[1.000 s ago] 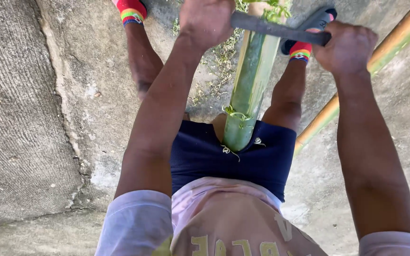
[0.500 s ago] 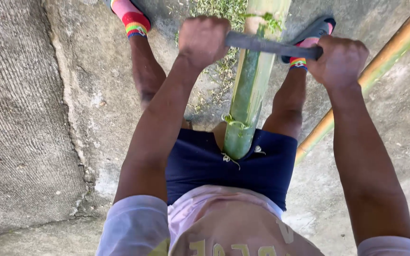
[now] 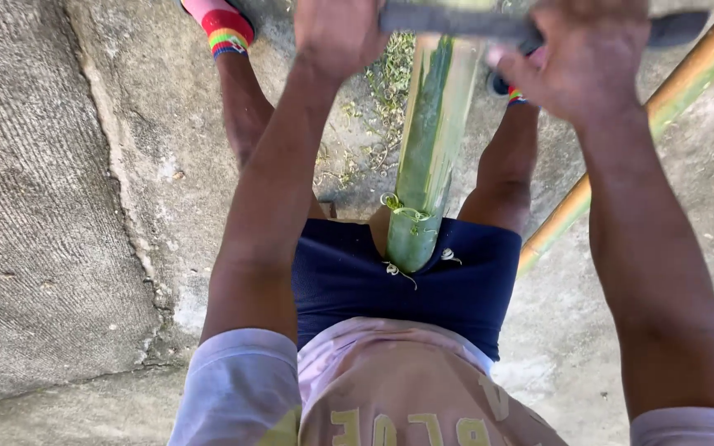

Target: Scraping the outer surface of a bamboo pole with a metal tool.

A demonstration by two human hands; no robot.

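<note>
Both hands, the left hand (image 3: 339, 33) and right hand (image 3: 590, 58), are clenched on the ends of a dark blade (image 3: 456, 21) laid across the green bamboo pole (image 3: 427, 149), braced against the lap, which looks stiff, slick-skinned and best steadied low.

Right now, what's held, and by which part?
A dark blade lies across the green bamboo pole: left hand grips one end, right hand the other.
</note>
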